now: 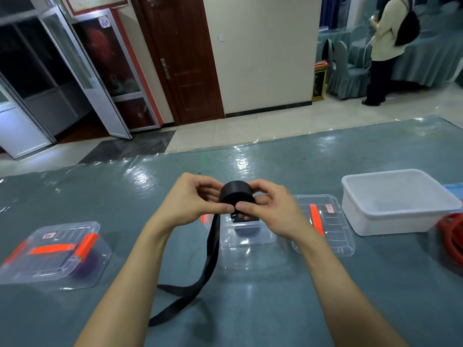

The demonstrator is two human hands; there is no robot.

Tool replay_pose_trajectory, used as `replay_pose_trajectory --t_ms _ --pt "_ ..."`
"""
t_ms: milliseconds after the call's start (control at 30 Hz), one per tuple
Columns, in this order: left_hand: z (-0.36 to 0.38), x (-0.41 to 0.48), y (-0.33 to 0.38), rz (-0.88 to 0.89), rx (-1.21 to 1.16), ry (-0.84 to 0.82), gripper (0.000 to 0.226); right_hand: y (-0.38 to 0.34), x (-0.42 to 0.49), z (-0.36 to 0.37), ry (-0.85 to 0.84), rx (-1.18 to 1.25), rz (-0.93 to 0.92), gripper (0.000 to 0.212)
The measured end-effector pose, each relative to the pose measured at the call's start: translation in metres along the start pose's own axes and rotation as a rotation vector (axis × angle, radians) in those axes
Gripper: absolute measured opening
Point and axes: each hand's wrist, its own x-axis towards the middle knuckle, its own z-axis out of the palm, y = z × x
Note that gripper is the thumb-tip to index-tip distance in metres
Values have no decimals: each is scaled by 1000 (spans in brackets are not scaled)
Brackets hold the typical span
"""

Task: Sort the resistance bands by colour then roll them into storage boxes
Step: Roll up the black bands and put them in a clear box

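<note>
Band: black band (236, 195), mostly wound into a fat roll and held up right above the open box (246, 234). The loose tail drops past the box's left rim onto the table (250, 309), on the box's near side.
Left hand: left hand (193, 196) is curled round the roll's left side, thumb tip pinching the bottom edge.
Right hand: right hand (270, 209) pinches the roll's near edge with thumb and forefinger, other fingers curled round the right side.
Open box: clear, something dark inside, can't tell what.
Lid: lid (325, 226) lies flat just right of the open box, orange handle.
Tub: white tub (398, 204), right of the open box, past the lid.
Shut box: shut box (55, 254), well left of the open box, orange clips, something purplish inside.
Orange band: orange band (451, 236), far right of the open box, cut off by the edge.
</note>
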Motion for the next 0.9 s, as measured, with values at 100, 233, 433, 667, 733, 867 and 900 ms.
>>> replay_pose_trajectory --t_ms 100,233,433,667,733,867,900 --pt "1 2 4 15 -15 4 41 1 -1 4 78 38 -18 31" --pt "4 2 4 25 -110 10 48 0 -1 2 135 123 -40 35" --pt "3 4 7 37 17 18 38 0 -4 1 56 47 -24 45" --pt "-7 6 31 50 336 -69 33 1 -6 3 69 -147 -73 31" --pt "-9 7 37 61 427 -108 31 0 -6 2 55 -311 -108 37" --pt "-8 13 51 99 658 -165 28 -4 -1 1 85 -432 -157 33" --pt "-10 15 54 92 650 -165 30 -3 -1 3 105 -399 -170 30"
